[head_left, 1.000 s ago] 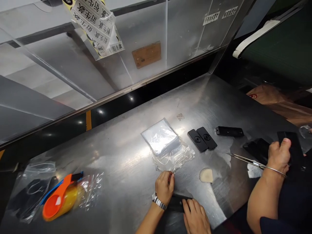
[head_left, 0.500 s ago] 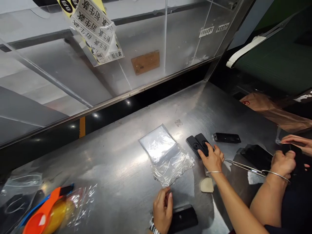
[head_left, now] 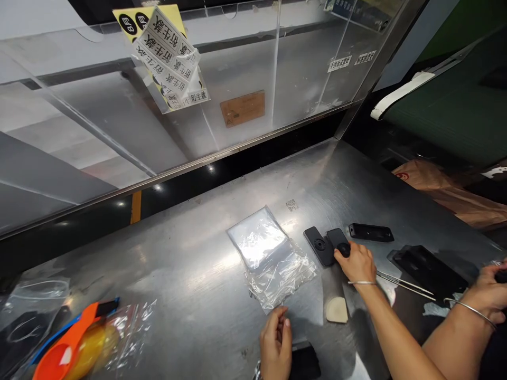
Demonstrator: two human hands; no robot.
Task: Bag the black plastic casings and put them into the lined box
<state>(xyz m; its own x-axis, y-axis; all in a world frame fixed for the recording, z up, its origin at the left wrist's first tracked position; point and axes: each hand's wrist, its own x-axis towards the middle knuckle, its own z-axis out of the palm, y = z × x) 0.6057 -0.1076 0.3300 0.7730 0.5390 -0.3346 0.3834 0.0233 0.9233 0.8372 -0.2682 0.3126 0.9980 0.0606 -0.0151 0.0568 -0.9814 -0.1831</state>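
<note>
My right hand (head_left: 358, 262), with a bangle at the wrist, is closed on a slim black device (head_left: 335, 237) with a round black part under the fingertips. Just left of it, a similar black device (head_left: 317, 241) with a round dial lies flat. My left hand (head_left: 275, 335), wearing a metal watch, rests on the steel table with loosely curled fingers; nothing shows in them. Beside it lies a black case (head_left: 304, 361), partly hidden by the hand. A stack of clear plastic bags (head_left: 261, 237) sits between the hands, its lower edge near my left fingertips.
Further right are an open black shell (head_left: 371, 232), metal tweezers (head_left: 404, 282), a black tray-like piece (head_left: 430, 269) and a co-worker's hand (head_left: 485, 293). A beige pad (head_left: 336, 310) lies nearby. At lower left are an orange spoon (head_left: 59, 353) and bagged items. A clear panel (head_left: 245, 68) stands behind.
My right hand has shifted right with the device, widening the gap to the other one. The co-worker's hands have moved right, uncovering more of the black tray-like piece. The view has shifted slightly.
</note>
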